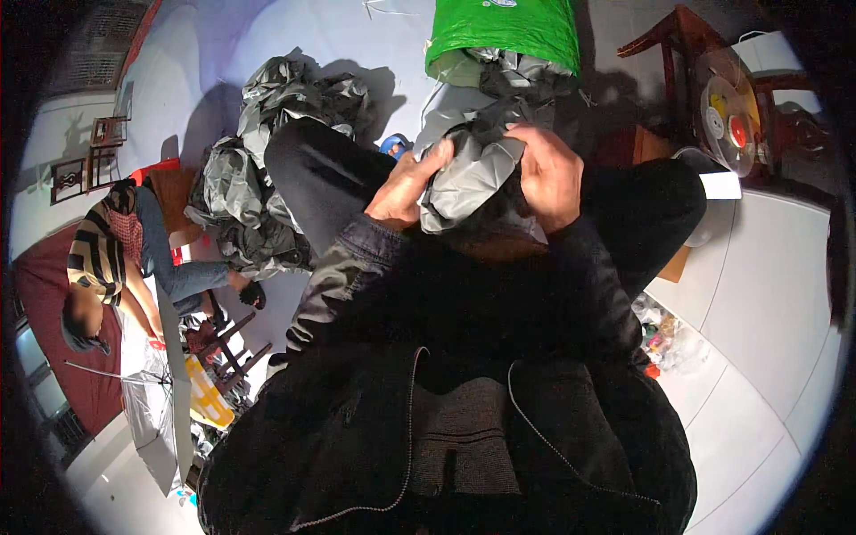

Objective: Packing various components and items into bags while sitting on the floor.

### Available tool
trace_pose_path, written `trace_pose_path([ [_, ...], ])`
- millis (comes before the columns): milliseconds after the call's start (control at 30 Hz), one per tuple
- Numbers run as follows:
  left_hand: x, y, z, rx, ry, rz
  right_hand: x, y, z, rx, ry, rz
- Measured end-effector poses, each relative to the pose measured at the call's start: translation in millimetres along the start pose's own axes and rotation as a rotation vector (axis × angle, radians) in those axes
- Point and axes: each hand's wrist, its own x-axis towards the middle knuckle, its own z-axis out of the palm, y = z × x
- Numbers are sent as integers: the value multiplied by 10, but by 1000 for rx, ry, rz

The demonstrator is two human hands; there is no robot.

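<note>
A crumpled piece of silver-grey cloth with a dark side (pixel 471 174) is held up between my two hands, over my lap. My left hand (pixel 406 189) pinches its left edge, thumb on top. At its upper right, my right hand (pixel 546 178) has the thumb and fingers closed on the cloth; some fingertips are hidden behind it. Just beyond, a green bag (pixel 504 36) lies with its mouth toward me, and more of the same grey cloth (pixel 522 67) spills out of it. Part of that cloth touches or overlaps the piece I hold; I cannot tell which.
Left of my knee a heap of grey and black cloth (pixel 236 183) spreads over the floor. Farther left a seated person (pixel 107 250) handles a silver umbrella (pixel 147 383). On the right stand a dark wooden chair (pixel 678 45), a round clear container (pixel 727 120) and a white panel (pixel 758 285).
</note>
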Motion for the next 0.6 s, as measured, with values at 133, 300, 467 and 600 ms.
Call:
trace_pose_path([
  [133,-37,11,46,622,-152,211,122,-57,-61,-22,-154,132],
  [300,-33,-262,84,1311,-24,304,181,-113,92,-66,-206,86],
  [467,-50,-290,18,883,83,336,190,-126,125,-8,129,68],
  [600,-8,-266,-115,214,209,294,-96,-58,40,92,53,305],
])
